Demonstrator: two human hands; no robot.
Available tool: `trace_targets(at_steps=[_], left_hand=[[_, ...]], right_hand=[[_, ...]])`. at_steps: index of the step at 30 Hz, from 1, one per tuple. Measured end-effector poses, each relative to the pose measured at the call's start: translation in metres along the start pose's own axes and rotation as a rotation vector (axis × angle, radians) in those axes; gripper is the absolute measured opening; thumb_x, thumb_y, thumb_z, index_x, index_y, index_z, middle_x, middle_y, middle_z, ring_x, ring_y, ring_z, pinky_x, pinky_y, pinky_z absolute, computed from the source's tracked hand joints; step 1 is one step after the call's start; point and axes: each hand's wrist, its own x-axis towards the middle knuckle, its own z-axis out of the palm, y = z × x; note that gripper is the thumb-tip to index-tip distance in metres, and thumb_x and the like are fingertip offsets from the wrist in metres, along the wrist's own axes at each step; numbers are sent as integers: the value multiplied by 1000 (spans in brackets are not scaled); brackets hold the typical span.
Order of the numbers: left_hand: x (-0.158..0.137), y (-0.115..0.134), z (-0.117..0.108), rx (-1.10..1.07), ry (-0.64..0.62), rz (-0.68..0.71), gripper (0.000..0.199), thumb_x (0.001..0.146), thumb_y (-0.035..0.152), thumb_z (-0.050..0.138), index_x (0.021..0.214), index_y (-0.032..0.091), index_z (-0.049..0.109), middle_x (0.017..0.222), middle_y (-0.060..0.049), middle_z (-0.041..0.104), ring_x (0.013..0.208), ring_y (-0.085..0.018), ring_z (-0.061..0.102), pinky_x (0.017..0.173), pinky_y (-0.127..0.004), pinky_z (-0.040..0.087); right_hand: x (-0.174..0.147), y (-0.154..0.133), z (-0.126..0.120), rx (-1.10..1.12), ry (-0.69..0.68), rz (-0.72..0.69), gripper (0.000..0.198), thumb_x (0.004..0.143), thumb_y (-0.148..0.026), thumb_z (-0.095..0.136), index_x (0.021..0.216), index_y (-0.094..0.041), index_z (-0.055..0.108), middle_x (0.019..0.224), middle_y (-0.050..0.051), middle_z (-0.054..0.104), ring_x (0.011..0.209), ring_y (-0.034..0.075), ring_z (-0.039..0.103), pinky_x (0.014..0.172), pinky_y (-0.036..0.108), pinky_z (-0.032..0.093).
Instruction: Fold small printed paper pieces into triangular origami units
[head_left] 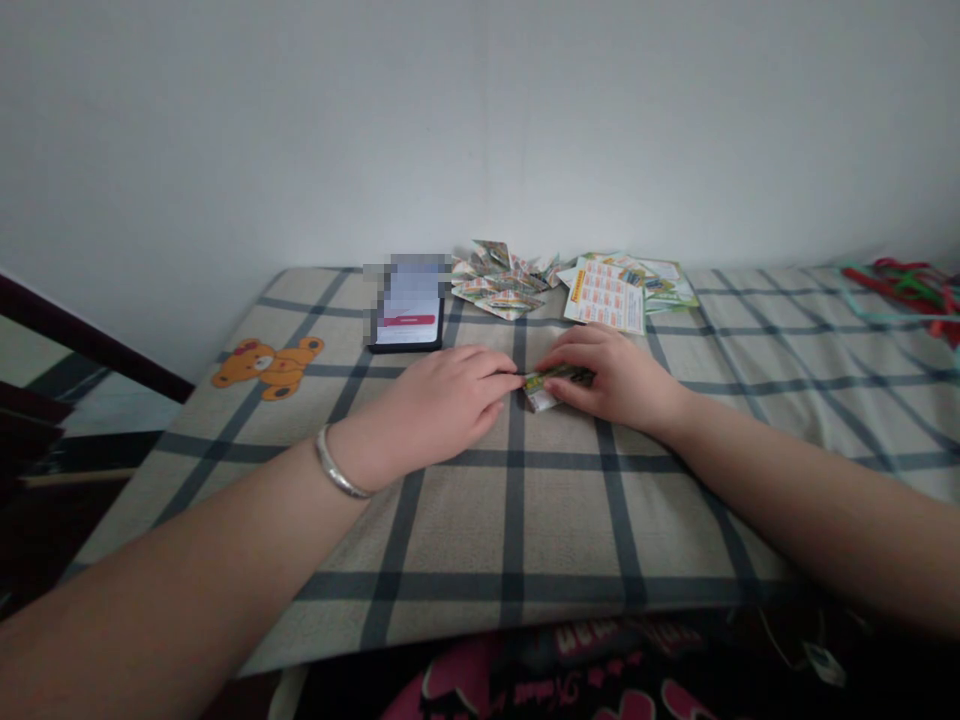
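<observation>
The right hand (616, 378) has its thumb and fingers closed on a small folded printed paper (541, 396), low over the middle of the checked cloth (465, 535). The left hand (442, 405), fingers together, reaches the paper's left end; whether it grips there cannot be told. Beyond the hands lie a pile of folded papers (499, 290), flat printed sheets (606, 296) to its right and a phone (409, 325) to its left. A bear figure (268, 368) shows farther left, coloured strips (904, 288) far right.
</observation>
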Motion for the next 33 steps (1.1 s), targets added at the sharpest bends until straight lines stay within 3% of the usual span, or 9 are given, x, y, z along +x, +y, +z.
trace_targets(at_steps=[4,10,20,28,33], left_hand=[[0,-2,0,-84,-14,-45,33,93,20,48,123,20,61,126,-6,58,116,-21,54,103,-41,44],[0,-3,0,-158,-8,-52,31,91,19,49,118,18,63,123,-7,59,115,-21,54,104,-41,44],[3,0,-1,-145,1,-79,28,92,21,48,116,17,63,120,-8,60,112,-21,56,100,-41,46],[2,0,-2,-110,22,-121,29,91,22,52,117,17,63,115,-8,62,109,-22,56,97,-41,47],[2,0,-5,-54,10,-89,26,92,25,52,112,17,65,113,-7,63,110,-23,55,101,-43,44]], right_hand=[[-2,-1,-7,-26,-45,-65,35,87,-44,61,108,-19,72,105,10,68,97,23,61,87,37,47],[-3,1,-11,-51,-118,-209,40,86,-43,62,120,-23,68,111,8,67,95,21,61,86,36,47],[-6,-10,-12,-175,-82,-200,34,91,-35,54,115,-17,69,106,9,71,93,22,63,81,35,48],[-9,-14,-10,-136,-37,-252,33,91,-36,54,114,-17,67,109,7,72,93,20,67,80,32,51],[-10,-17,-9,-153,21,-205,32,92,-34,53,114,-15,66,105,8,73,87,19,69,73,30,50]])
